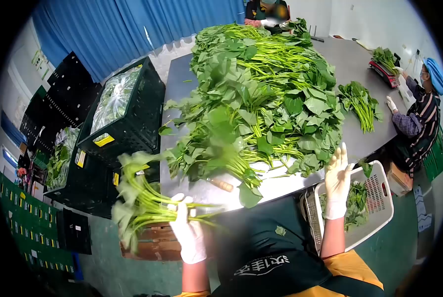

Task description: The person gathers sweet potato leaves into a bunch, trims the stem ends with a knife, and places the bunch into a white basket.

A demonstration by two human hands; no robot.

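Note:
My left hand (187, 230), in a white glove, is closed around the stems of a bunch of leafy greens (145, 198), held off the table's near left corner with the leaves pointing left. My gloved right hand (337, 180) is raised at the table's front edge, fingers stretched out and nothing in it. Just beyond it lies a large heap of leafy greens (276, 94) with long green stems. A wooden handle (220, 184) pokes out near the front of the heap; whatever it belongs to is mostly hidden.
A pale plastic basket (384, 198) with loose leaves stands below my right hand. Dark crates (145, 104), one holding bagged greens, are stacked left of the metal table (179, 74). At right, a co-worker (422, 109) is beside a red scale (385, 74); another person (266, 15) is across the table.

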